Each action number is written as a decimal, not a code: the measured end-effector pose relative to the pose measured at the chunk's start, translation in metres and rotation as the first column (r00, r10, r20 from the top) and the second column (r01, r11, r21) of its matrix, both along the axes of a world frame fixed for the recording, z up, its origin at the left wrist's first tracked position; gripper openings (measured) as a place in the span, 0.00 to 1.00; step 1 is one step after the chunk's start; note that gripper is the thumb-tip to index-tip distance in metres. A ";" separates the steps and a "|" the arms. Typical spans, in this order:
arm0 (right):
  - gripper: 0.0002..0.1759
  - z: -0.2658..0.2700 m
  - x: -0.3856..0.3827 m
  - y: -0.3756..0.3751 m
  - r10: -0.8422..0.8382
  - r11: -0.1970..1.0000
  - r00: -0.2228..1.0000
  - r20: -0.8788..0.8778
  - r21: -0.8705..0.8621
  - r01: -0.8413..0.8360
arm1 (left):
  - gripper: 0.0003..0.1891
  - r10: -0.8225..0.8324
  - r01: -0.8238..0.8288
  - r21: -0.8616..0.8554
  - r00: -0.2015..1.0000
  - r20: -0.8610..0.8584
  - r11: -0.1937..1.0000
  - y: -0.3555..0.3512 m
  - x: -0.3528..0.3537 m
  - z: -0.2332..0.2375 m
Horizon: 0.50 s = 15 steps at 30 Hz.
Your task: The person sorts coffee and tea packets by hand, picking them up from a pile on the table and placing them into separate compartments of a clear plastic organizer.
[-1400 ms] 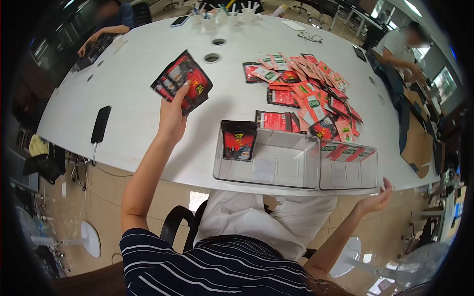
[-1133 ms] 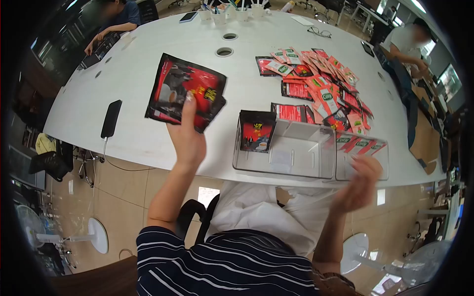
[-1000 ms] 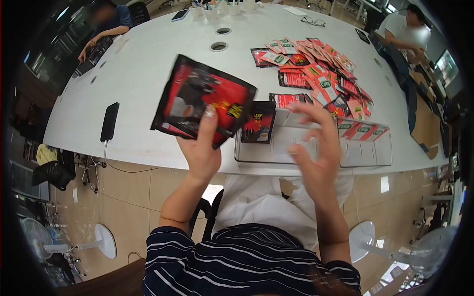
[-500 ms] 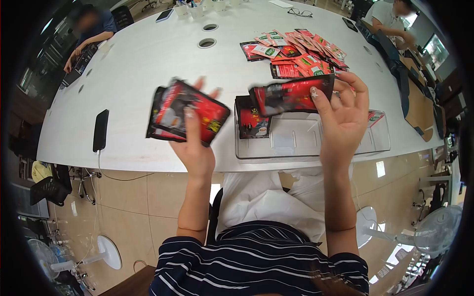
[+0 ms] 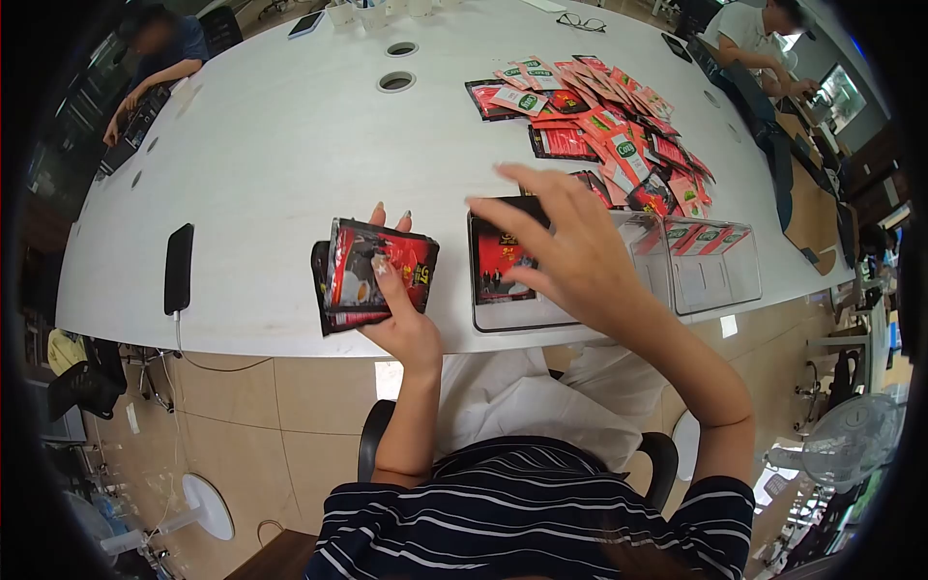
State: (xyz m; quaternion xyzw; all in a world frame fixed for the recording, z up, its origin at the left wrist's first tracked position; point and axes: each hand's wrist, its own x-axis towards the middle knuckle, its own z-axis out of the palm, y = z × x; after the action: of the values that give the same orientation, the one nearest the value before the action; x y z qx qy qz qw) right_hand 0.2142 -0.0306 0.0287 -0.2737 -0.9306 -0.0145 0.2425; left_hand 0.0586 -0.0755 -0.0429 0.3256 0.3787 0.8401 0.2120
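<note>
My left hand (image 5: 410, 333) grips a small stack of red and black coffee sachets (image 5: 385, 275), thumb on top, left of a clear plastic tray (image 5: 522, 317). Over the tray my right hand (image 5: 585, 256) hovers with its fingers spread and nothing between them. Red and black coffee sachets (image 5: 501, 266) stand at the tray's left end, partly hidden by that hand. In its right compartment are several pink and white sachets (image 5: 710, 238). A loose pile of mixed sachets (image 5: 604, 121) lies just beyond the tray.
A phone (image 5: 179, 268) on a cable lies at the left. Two round cable holes (image 5: 396, 82), eyeglasses (image 5: 581, 22) and cups (image 5: 371, 15) are farther back. One person sits at the far left, another at the far right by dark cases (image 5: 764, 135).
My right hand no longer holds a red and black sachet; it has moved left over the tray and opened. My left hand, still holding its stack, has shifted slightly right and down.
</note>
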 end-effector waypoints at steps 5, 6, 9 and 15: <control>0.61 -0.014 -0.002 0.004 -0.083 0.989 0.996 0.028 -0.118 0.086 | 0.19 -0.048 0.047 -0.016 0.991 -0.127 0.999 -0.004 0.006 -0.006; 0.60 -0.013 -0.003 0.005 -0.088 0.989 0.996 0.021 -0.120 0.090 | 0.19 -0.068 0.066 -0.016 0.987 -0.143 0.998 -0.005 0.006 -0.007; 0.57 -0.015 -0.005 0.007 -0.102 0.986 0.993 0.058 -0.130 0.109 | 0.20 -0.130 0.129 -0.014 0.979 -0.160 0.992 -0.007 0.005 -0.011; 0.48 -0.016 -0.008 0.010 -0.143 0.986 0.982 0.120 -0.068 0.152 | 0.19 -0.211 0.217 0.055 0.972 -0.099 0.975 -0.003 0.007 -0.008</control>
State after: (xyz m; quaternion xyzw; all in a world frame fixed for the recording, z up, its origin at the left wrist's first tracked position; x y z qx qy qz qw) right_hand 0.2065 -0.0206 0.0123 -0.3498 -0.9200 -0.0123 0.1762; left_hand 0.0655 -0.0784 -0.0507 0.4100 0.3230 0.8082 0.2728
